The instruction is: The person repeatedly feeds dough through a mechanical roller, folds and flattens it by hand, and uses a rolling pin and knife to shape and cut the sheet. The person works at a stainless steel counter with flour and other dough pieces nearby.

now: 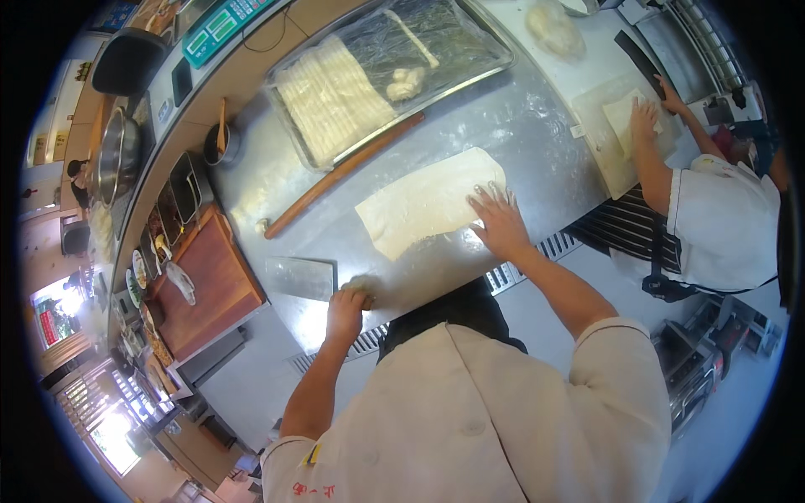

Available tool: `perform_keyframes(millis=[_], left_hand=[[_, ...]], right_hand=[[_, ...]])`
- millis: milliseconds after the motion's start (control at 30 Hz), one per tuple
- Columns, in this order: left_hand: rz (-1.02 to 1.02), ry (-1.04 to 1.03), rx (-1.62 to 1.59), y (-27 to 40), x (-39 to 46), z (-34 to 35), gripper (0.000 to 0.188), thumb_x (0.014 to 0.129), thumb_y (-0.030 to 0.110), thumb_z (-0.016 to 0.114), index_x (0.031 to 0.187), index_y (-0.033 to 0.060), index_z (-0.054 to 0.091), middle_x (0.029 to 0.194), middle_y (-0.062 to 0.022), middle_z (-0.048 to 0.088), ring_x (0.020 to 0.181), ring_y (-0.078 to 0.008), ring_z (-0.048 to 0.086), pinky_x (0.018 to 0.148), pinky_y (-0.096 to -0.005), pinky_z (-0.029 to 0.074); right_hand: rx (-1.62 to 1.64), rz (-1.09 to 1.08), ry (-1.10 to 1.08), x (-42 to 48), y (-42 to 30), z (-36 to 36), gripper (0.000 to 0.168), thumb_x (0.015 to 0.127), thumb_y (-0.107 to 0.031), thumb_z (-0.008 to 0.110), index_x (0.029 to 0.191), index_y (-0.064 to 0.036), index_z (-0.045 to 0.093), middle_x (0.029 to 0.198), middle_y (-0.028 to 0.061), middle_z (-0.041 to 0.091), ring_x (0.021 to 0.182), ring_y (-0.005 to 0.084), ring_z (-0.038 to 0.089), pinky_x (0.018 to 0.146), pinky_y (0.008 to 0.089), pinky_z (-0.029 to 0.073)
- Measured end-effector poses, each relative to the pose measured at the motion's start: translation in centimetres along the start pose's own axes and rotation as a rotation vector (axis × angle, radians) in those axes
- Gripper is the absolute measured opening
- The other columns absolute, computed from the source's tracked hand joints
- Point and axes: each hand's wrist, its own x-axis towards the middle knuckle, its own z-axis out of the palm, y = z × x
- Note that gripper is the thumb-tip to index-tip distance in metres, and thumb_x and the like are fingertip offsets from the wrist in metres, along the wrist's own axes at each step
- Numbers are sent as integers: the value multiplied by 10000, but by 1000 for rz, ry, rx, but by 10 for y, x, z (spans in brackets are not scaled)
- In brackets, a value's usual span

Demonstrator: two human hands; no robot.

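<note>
A flattened sheet of dough (434, 204) lies on the steel worktable (534, 182) in front of me. My right hand (500, 220) rests on its right end, palm down, with floury fingers spread. At the table's near edge, my left hand (347, 311) has its fingers curled beside a wide cleaver-like blade (300, 278), which lies flat. A small blurred brownish thing (360, 286) shows at those fingers; whether they grip it or a handle cannot be told. Beyond the sheet, a long wooden rolling pin (346, 176) lies slanted along a metal tray's rim (361, 149).
Dough strips (333, 100) and a dough lump (405, 83) lie in the tray. At right, a co-worker's hand (644, 119) presses dough on a board. To the left are a wooden cutting board (210, 283), a pot (221, 148) and a digital scale (220, 28).
</note>
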Motion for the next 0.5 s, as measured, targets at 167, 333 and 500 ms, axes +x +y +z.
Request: perform_keyframes(millis=[167, 333, 500], left_hand=[[84, 14, -110, 32, 28, -26, 160, 840, 83, 645, 996, 94, 681, 920, -105, 693, 937, -335, 658, 863, -457, 493], [162, -6, -182, 88, 69, -43, 158, 838, 80, 630, 992, 88, 663, 919, -109, 690, 914, -354, 653, 817, -455, 488], [265, 248, -184, 142, 89, -77, 333, 812, 65, 686, 1145, 71, 673, 1037, -119, 710, 976, -348, 671, 892, -464, 524]], right_hand=[[508, 229, 153, -9, -25, 6, 421, 916, -283, 692, 1290, -91, 663, 1366, 178, 616, 1213, 382, 596, 1041, 468, 464], [1463, 699, -685, 8, -90, 32, 473, 1045, -448, 568, 1299, -54, 630, 1131, 137, 719, 942, 300, 707, 850, 448, 565], [2118, 693, -1319, 25, -126, 19, 607, 1079, -572, 410, 1312, -46, 601, 1160, 117, 697, 907, 255, 697, 834, 440, 583]])
